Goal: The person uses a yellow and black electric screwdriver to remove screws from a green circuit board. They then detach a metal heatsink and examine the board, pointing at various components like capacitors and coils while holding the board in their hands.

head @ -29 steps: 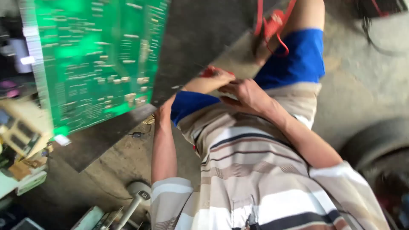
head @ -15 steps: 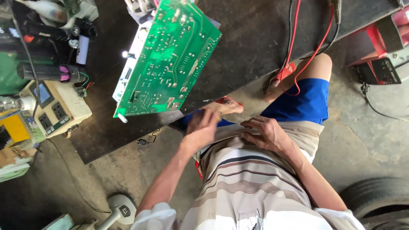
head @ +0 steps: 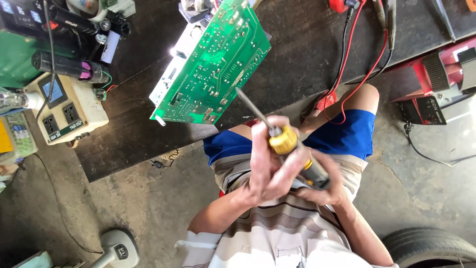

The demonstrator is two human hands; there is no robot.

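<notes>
Both hands meet on a screwdriver (head: 290, 149) above the lap. The left hand (head: 265, 166) wraps closed around its yellow collar; the right hand (head: 325, 181) clasps the dark handle (shaft pointing at the green circuit board (head: 213, 64) on the table (head: 302, 59)).

left hand (head: 267, 159): grips screwdriver (head: 285, 141) collar
right hand (head: 322, 181): wraps its handle
shaft: points to 11 o'clock, toward green circuit board (head: 213, 64)

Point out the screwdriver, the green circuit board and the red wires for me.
screwdriver (head: 283, 140), head view, on its yellow collar
green circuit board (head: 218, 64), head view, middle of its soldered face
red wires (head: 364, 77), head view, on the strand hanging off the bench edge
</notes>
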